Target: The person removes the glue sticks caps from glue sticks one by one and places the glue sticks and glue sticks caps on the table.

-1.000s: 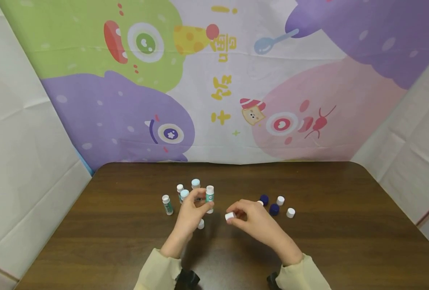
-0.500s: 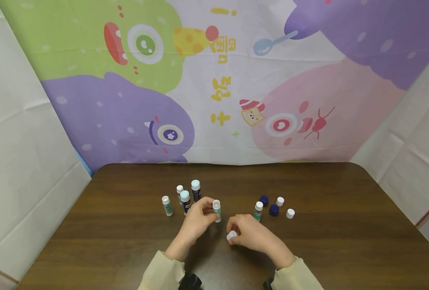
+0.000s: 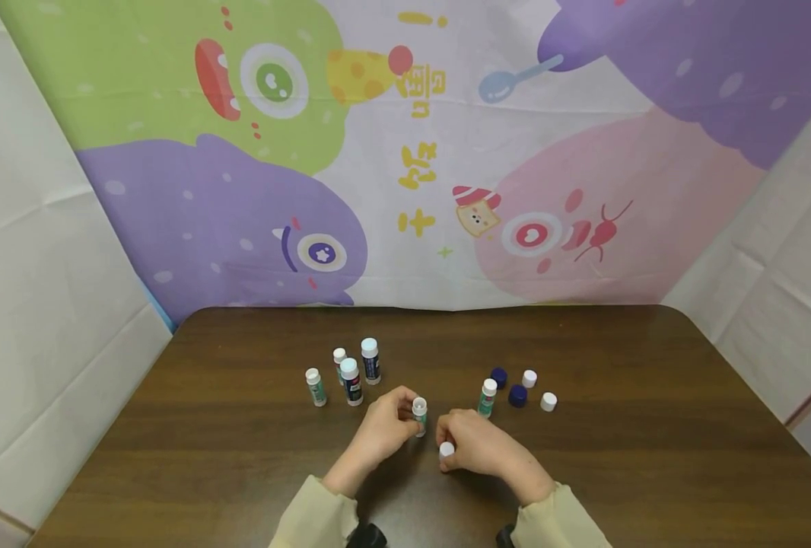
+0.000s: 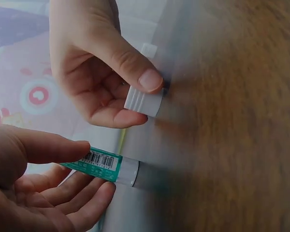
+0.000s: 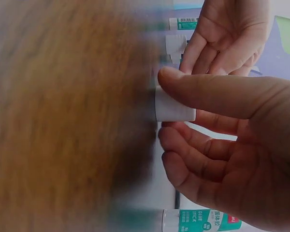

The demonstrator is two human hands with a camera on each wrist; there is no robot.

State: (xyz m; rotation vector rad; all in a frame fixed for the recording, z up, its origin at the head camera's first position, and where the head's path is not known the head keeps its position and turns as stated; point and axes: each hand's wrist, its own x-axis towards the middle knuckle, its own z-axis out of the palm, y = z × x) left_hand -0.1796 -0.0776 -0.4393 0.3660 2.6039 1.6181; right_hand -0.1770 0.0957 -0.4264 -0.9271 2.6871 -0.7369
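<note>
In the head view my left hand (image 3: 386, 423) pinches an uncapped green-and-white glue stick (image 3: 420, 417), its open top facing up. In the left wrist view the thumb lies along the barcode side of this glue stick (image 4: 99, 163). Just to the right, my right hand (image 3: 479, 445) holds a white cap (image 3: 446, 450) low over the table. Thumb and fingers grip the cap (image 5: 176, 107) in the right wrist view; whether it touches the tabletop I cannot tell. Cap and glue stick are apart. A green glue stick (image 3: 488, 399) with a white top stands beyond my right hand.
At the left stand two small green glue sticks, one nearest the left side (image 3: 316, 388), and two larger dark-blue glue sticks, the front one (image 3: 352, 383). Two navy caps, one nearer (image 3: 518, 396), and two white caps, one outermost (image 3: 548, 402), lie at the right on the brown table (image 3: 624, 449).
Both hands have come nearer the person, lowering the glue stick and the cap toward the table. The standing green glue stick at the right, mostly hidden by my right hand a second ago, now shows.
</note>
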